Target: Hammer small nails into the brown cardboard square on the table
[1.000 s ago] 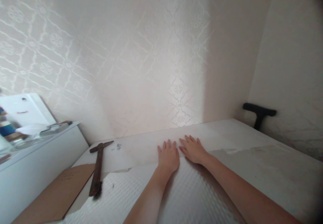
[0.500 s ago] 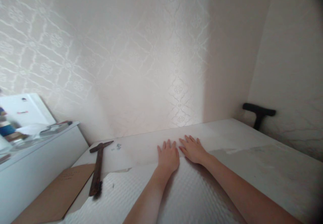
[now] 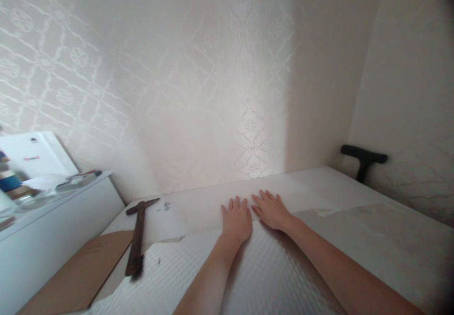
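My left hand (image 3: 237, 220) lies flat, palm down, on the white tabletop (image 3: 198, 211), fingers spread and pointing at the wall. Just right of it, my right hand (image 3: 272, 210) rests the same way, turned slightly inward. Neither holds anything. Beneath my wrists and forearms spreads a white textured sheet (image 3: 184, 267) with a raised pattern. To the left lies a hammer (image 3: 137, 239), its dark metal head toward the wall and its worn wooden handle toward me. A few small dark bits (image 3: 166, 205) sit to the right of the hammer head.
A brown cardboard sheet (image 3: 85, 270) lies at the left, beside a white cabinet (image 3: 64, 230) topped with assorted items and a white box (image 3: 39, 154). Patterned wallpaper (image 3: 213, 92) covers the wall behind. A black T-shaped handle (image 3: 364, 156) stands beyond the right table edge.
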Demonstrator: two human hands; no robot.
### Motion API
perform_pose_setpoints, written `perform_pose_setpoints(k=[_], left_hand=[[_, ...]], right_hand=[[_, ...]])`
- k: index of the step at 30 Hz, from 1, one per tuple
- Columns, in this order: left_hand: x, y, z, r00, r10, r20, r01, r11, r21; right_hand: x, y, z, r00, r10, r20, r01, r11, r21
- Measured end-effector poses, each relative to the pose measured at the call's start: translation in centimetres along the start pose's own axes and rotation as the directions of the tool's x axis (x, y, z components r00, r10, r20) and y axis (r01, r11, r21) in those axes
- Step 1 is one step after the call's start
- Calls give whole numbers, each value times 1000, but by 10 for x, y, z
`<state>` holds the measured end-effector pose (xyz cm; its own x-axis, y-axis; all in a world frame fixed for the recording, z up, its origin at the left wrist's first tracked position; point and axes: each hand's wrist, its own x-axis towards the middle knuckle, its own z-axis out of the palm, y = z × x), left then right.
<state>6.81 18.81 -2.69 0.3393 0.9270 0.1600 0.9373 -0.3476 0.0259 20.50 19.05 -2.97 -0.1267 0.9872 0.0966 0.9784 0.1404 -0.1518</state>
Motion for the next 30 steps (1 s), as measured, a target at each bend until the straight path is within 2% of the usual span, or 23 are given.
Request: perform_pose_setpoints(k=[16, 30], left_hand=[[1, -1, 3, 1000, 5, -16, -5, 1000, 0], [1, 0, 0, 1000, -7, 18, 8, 1000, -14]], right_hand=[[-1, 0, -1, 1000, -3, 1, 3, 1000, -4], [0, 0, 0, 1000, -3, 2, 3, 1000, 8]])
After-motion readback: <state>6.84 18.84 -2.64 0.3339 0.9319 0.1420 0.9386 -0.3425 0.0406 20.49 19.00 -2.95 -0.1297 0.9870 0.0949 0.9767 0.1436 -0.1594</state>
